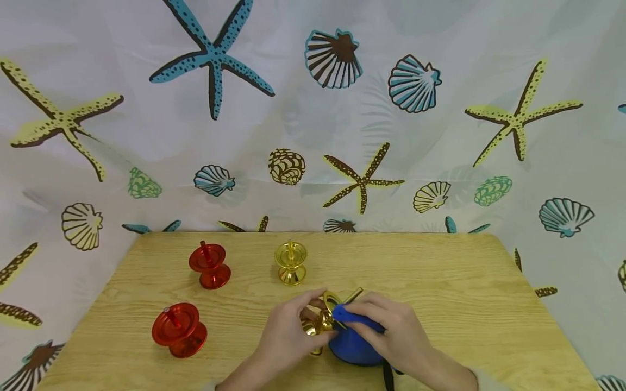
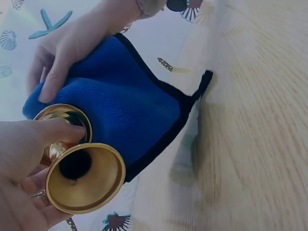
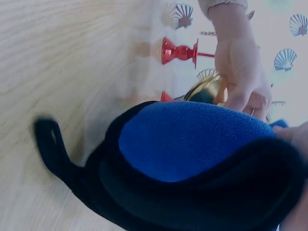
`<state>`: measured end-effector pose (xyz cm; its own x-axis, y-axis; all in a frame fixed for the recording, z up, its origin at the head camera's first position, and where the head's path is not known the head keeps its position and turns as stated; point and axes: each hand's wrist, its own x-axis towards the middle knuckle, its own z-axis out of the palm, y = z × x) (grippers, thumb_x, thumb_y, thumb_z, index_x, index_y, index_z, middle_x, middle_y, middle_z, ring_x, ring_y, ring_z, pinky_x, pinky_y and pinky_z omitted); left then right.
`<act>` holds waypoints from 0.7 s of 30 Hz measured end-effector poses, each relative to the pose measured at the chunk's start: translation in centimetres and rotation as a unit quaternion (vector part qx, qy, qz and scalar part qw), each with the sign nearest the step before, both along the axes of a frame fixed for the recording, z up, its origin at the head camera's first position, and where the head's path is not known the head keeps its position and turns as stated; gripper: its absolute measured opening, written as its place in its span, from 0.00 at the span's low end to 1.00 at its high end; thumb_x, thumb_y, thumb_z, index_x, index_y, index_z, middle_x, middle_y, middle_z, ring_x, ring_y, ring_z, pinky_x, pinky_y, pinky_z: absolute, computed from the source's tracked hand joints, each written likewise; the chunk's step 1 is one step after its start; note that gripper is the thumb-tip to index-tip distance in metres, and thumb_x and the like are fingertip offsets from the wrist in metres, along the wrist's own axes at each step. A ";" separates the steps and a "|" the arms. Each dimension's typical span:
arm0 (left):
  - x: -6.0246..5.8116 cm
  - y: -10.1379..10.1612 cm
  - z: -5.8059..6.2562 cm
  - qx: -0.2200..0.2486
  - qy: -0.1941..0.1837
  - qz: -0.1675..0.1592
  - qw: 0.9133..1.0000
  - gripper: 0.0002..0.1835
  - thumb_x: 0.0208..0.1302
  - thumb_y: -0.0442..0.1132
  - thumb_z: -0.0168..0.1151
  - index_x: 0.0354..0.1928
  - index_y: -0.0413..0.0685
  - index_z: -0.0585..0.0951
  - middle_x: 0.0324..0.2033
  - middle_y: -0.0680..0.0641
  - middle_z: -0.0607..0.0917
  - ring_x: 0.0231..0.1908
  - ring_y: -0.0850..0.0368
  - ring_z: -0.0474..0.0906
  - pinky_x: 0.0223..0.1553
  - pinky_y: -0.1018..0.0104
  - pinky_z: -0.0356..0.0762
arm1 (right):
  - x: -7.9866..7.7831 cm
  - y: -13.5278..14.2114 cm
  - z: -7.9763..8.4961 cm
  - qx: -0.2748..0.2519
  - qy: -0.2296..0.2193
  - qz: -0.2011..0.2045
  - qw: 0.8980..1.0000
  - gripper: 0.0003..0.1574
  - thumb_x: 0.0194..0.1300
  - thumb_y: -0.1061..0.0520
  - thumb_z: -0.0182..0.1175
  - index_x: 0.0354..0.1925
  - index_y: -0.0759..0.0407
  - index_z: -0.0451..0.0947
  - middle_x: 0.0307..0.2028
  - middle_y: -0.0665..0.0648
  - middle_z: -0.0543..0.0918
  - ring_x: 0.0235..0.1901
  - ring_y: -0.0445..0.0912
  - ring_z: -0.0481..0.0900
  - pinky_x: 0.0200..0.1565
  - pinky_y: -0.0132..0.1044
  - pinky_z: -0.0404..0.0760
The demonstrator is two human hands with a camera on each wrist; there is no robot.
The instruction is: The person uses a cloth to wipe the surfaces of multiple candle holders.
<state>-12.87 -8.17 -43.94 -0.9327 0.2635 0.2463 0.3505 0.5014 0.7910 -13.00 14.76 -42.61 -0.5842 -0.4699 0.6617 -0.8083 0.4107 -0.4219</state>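
My left hand (image 1: pixel 286 328) grips a shiny gold candle holder (image 2: pixel 98 190) by its narrow middle. Its flared hollow base faces the left wrist camera. In the head view its dish tilts to the right, with the spike pointing up and right. My right hand (image 1: pixel 397 326) pinches a blue cloth (image 1: pixel 354 347) with black edging and a black hanging loop (image 3: pixel 50 139). A fold of the cloth lies against the dish, and the rest drapes below it. The cloth hides part of the dish and some right-hand fingers.
Two red candle holders (image 1: pixel 209 263) stand upright at the left of the wooden table (image 1: pixel 464 282), one behind the other. Another gold candle holder (image 1: pixel 290 260) stands farther back near the middle. A patterned curtain (image 1: pixel 293 119) hangs behind the table and along its sides.
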 end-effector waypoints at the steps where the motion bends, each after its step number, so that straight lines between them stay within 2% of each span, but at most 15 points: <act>1: 0.0 -0.1 0.1 0.009 -0.011 -0.002 1.000 0.37 0.49 0.34 0.85 0.65 0.44 0.82 0.44 0.50 0.91 0.35 0.65 0.89 0.36 0.74 0.83 | -0.2 0.2 -0.2 -0.005 0.014 0.015 1.000 0.23 0.55 0.69 0.77 0.49 0.55 0.89 0.41 0.52 0.91 0.38 0.43 0.91 0.43 0.25 0.87; 4: -0.1 -0.3 0.2 0.026 -0.046 -0.007 0.999 0.37 0.51 0.37 0.85 0.65 0.46 0.82 0.45 0.49 0.91 0.34 0.67 0.87 0.37 0.73 0.83 | -0.7 0.8 -0.6 -0.011 0.052 0.050 0.997 0.28 0.50 0.73 0.78 0.50 0.56 0.88 0.43 0.55 0.91 0.39 0.46 0.92 0.44 0.25 0.87; 7: -0.1 -0.5 0.5 0.035 -0.078 -0.006 0.996 0.37 0.52 0.41 0.84 0.66 0.49 0.82 0.46 0.50 0.90 0.34 0.67 0.85 0.39 0.72 0.84 | -1.3 1.4 -1.0 -0.012 0.078 0.064 0.995 0.31 0.47 0.74 0.78 0.51 0.57 0.88 0.44 0.56 0.91 0.40 0.48 0.91 0.46 0.26 0.87; 10: 0.0 -0.7 0.7 0.041 -0.093 0.000 0.995 0.37 0.53 0.43 0.84 0.66 0.50 0.82 0.46 0.49 0.90 0.34 0.67 0.84 0.39 0.71 0.84 | -1.4 1.6 -1.5 -0.015 0.087 0.058 0.994 0.28 0.49 0.73 0.77 0.50 0.57 0.88 0.43 0.57 0.91 0.40 0.49 0.91 0.47 0.27 0.87; 11: 0.1 -0.7 0.8 0.041 -0.094 0.002 0.995 0.37 0.52 0.43 0.84 0.66 0.49 0.82 0.46 0.49 0.90 0.34 0.67 0.83 0.39 0.70 0.84 | -1.4 1.6 -1.7 -0.018 0.086 0.056 0.995 0.25 0.53 0.71 0.77 0.50 0.57 0.88 0.43 0.57 0.91 0.40 0.49 0.91 0.47 0.27 0.87; 14: 0.2 -0.6 0.9 0.041 -0.090 0.007 0.995 0.37 0.52 0.44 0.85 0.66 0.49 0.82 0.45 0.49 0.91 0.33 0.68 0.83 0.38 0.71 0.83 | -1.2 1.5 -1.9 -0.026 0.089 0.048 0.995 0.12 0.66 0.63 0.73 0.49 0.59 0.89 0.42 0.58 0.91 0.39 0.50 0.91 0.46 0.27 0.88; 16: 0.3 -0.5 0.8 0.036 -0.080 0.007 0.996 0.37 0.52 0.43 0.85 0.65 0.48 0.82 0.45 0.49 0.91 0.33 0.68 0.83 0.37 0.72 0.83 | -1.1 1.3 -2.0 -0.032 0.087 0.049 0.994 0.10 0.70 0.61 0.70 0.48 0.59 0.89 0.42 0.58 0.91 0.39 0.51 0.91 0.46 0.27 0.88; 18: 0.4 -0.4 0.6 0.034 -0.061 0.007 0.998 0.36 0.52 0.42 0.85 0.65 0.48 0.82 0.44 0.49 0.91 0.33 0.67 0.85 0.36 0.72 0.83 | -1.1 1.0 -1.9 -0.035 0.084 0.052 0.994 0.11 0.67 0.63 0.72 0.48 0.60 0.89 0.42 0.58 0.90 0.38 0.50 0.91 0.45 0.27 0.88; 21: 0.6 -0.3 0.3 0.021 -0.025 0.005 0.999 0.36 0.51 0.40 0.85 0.64 0.47 0.83 0.44 0.48 0.92 0.34 0.64 0.88 0.34 0.74 0.82 | -0.8 0.5 -1.6 -0.042 0.069 0.064 0.995 0.21 0.55 0.72 0.76 0.48 0.61 0.88 0.41 0.58 0.90 0.37 0.48 0.91 0.42 0.25 0.87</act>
